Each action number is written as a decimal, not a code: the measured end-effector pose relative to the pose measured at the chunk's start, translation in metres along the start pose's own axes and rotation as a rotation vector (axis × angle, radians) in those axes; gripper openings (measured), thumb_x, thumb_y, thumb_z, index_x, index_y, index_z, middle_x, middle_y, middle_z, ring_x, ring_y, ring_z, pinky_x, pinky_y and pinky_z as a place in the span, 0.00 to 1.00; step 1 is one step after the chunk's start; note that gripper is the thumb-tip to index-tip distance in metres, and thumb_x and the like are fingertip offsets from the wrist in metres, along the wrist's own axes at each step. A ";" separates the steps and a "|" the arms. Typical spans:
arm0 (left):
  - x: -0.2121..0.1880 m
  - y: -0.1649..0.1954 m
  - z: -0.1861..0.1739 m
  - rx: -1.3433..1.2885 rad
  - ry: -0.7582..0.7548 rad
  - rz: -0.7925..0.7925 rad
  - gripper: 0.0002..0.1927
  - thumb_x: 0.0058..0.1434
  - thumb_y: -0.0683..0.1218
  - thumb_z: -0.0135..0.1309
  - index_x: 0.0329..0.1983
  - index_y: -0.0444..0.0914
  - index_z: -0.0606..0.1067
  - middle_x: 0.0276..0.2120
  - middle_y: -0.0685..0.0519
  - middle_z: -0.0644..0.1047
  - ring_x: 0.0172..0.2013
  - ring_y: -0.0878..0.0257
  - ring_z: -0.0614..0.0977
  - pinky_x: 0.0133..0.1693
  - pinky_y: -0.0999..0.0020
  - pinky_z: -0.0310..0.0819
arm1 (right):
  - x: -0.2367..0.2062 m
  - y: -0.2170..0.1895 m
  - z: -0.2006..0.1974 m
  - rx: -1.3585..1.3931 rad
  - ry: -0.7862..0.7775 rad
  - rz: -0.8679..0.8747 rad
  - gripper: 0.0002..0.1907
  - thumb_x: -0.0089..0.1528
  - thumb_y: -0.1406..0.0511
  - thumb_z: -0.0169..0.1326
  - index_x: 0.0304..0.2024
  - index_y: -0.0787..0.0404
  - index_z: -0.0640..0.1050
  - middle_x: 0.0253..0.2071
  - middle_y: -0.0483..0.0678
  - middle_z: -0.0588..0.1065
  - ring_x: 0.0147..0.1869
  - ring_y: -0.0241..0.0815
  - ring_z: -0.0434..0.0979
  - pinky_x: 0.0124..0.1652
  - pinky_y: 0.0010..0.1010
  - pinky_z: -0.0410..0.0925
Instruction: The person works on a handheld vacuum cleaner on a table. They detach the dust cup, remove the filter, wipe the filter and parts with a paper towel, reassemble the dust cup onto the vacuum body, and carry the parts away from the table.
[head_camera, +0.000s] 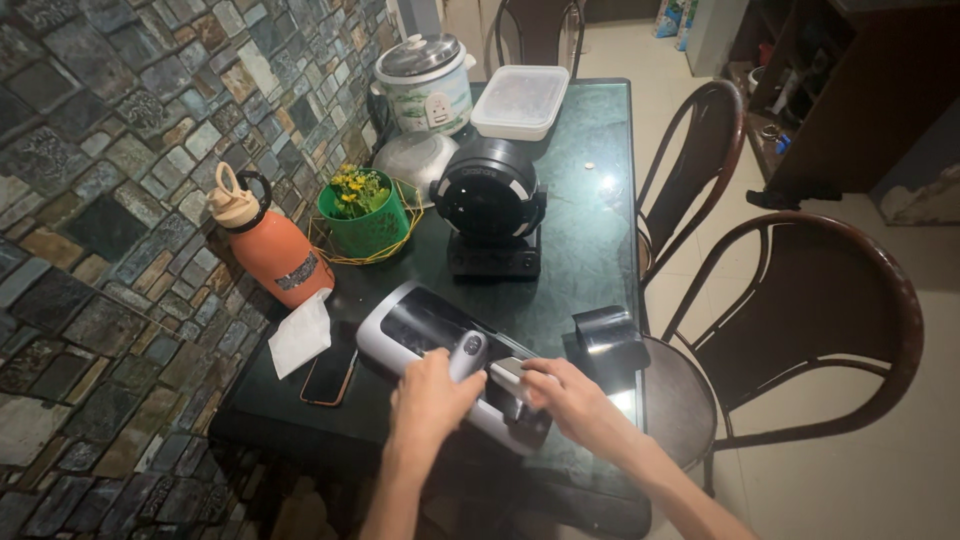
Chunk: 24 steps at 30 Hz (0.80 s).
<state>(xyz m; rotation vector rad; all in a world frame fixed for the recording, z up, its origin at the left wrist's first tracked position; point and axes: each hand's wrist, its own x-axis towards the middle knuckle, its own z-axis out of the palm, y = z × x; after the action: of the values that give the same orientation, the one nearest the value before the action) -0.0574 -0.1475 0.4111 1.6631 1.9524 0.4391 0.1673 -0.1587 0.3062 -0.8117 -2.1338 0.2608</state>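
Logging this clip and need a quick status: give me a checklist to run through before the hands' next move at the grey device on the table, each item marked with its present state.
1. Left hand grips the small grey handset: ok.
2. Right hand holds a small light part at the device: ok; what the part is: cannot tell.
3. Grey device lies flat on the table, fully supported: ok.
4. Phone lies apart from the device's left end: ok.
5. Black box sits close beside the right hand, crowding it: not ok.
6. Orange bottle upright, away from both hands: ok.
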 end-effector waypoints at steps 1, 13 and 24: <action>0.001 0.004 -0.005 -0.015 -0.040 -0.034 0.21 0.54 0.56 0.62 0.36 0.34 0.77 0.25 0.45 0.82 0.22 0.55 0.86 0.33 0.59 0.83 | -0.002 -0.005 -0.006 -0.003 0.015 0.015 0.31 0.51 0.80 0.57 0.57 0.61 0.70 0.58 0.58 0.73 0.52 0.55 0.77 0.46 0.36 0.73; 0.003 0.023 -0.004 0.240 0.069 0.268 0.21 0.45 0.55 0.70 0.31 0.34 0.81 0.28 0.44 0.80 0.32 0.47 0.82 0.36 0.51 0.78 | -0.006 -0.036 -0.025 -0.082 -0.109 -0.101 0.29 0.50 0.77 0.55 0.55 0.61 0.74 0.59 0.59 0.71 0.54 0.56 0.76 0.49 0.39 0.72; -0.002 0.048 -0.001 0.272 -0.157 0.223 0.13 0.48 0.49 0.65 0.28 0.34 0.80 0.21 0.46 0.81 0.28 0.54 0.85 0.39 0.58 0.80 | -0.043 -0.040 -0.016 0.012 -0.166 0.005 0.27 0.56 0.75 0.56 0.59 0.61 0.72 0.61 0.59 0.69 0.56 0.55 0.75 0.49 0.38 0.73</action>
<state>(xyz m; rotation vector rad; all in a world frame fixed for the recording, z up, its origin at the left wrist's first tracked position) -0.0193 -0.1407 0.4390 2.0323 1.7806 0.1196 0.1813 -0.2180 0.3069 -0.8127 -2.2830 0.3541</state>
